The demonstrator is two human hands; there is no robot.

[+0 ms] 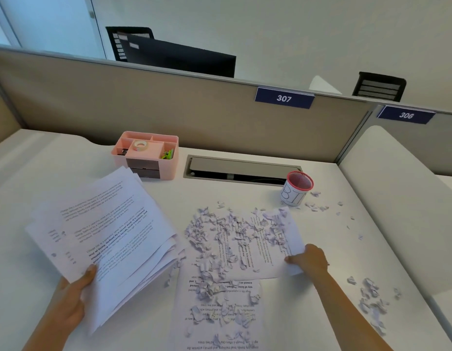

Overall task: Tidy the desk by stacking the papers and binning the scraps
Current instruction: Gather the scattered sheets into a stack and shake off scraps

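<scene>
My left hand point(68, 304) grips a fanned stack of printed papers point(103, 231) by its near corner, lifted over the left side of the white desk point(42, 160). My right hand point(312, 259) pinches the right edge of a printed sheet point(260, 252) that lies on the desk under several torn paper scraps point(214, 231). Another printed sheet point(219, 315) lies nearer to me, also strewn with scraps. More scraps point(371, 300) are scattered to the right. A small cup with a red mesh rim, the bin point(297, 188), stands upright at the back right.
A pink desk organiser point(146, 154) with tape and clips stands at the back centre-left. A cable slot point(240, 169) is set into the desk behind the scraps. A beige partition point(169, 110) with signs 307 and 306 closes the far side.
</scene>
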